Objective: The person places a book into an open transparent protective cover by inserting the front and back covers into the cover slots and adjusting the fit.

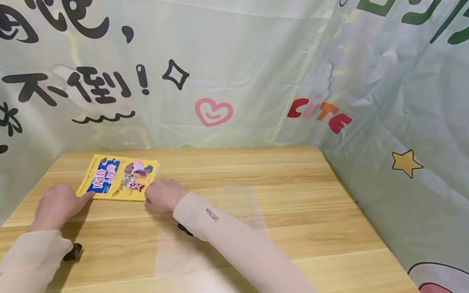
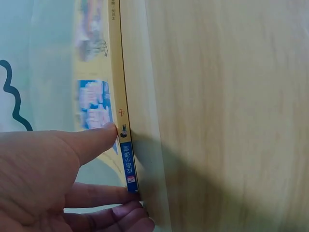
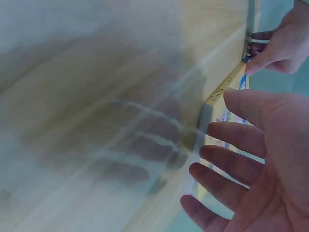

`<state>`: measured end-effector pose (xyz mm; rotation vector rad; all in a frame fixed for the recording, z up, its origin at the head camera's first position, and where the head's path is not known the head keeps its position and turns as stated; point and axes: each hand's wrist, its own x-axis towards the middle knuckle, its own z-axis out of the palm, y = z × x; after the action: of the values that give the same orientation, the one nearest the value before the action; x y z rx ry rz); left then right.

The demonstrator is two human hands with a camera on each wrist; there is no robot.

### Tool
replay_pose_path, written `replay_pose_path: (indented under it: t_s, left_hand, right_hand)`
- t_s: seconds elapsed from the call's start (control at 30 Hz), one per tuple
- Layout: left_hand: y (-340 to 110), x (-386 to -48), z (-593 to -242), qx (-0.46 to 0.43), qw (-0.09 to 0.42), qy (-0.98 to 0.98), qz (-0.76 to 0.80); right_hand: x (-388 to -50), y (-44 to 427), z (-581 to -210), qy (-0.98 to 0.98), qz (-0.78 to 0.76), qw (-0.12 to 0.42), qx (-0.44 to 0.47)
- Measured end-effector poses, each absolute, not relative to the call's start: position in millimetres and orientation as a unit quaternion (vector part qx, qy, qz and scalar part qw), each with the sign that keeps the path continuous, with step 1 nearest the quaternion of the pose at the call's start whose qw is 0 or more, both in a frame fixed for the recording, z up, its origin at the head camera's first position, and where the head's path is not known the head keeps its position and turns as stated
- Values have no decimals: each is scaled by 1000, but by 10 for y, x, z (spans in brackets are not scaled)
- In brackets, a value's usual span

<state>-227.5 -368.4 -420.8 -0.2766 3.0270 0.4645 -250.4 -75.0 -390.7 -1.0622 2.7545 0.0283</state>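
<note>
A yellow paperback book [image 1: 121, 179] with a blue title panel lies flat near the table's back left, its spine [image 2: 126, 154] facing me. My left hand [image 1: 55, 205] grips its near left corner: the thumb [image 2: 99, 142] touches the spine side and the fingers lie against the left end. My right hand [image 1: 165, 195] is at the near right corner. In the right wrist view its fingers [image 3: 231, 159] are spread and nearly straight beside the book's page edge; whether they touch it I cannot tell. A clear plastic sheet [image 1: 176, 260] lies flat below my right forearm.
The wooden table [image 1: 311, 203] extends to the right of the book. A pale printed cloth [image 1: 256, 61] hangs along its back and sides. Black wrist straps [image 1: 73, 252] show below the cuffs.
</note>
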Motion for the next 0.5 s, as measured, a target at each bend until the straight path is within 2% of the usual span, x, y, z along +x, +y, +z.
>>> replay_pose_path:
  t_s: [0.5]
  left_hand:
    - [-3736,-2290,-4227,-93,48,981,165]
  right_hand:
    - [-2480,-829,-3960,927,24,121,-353]
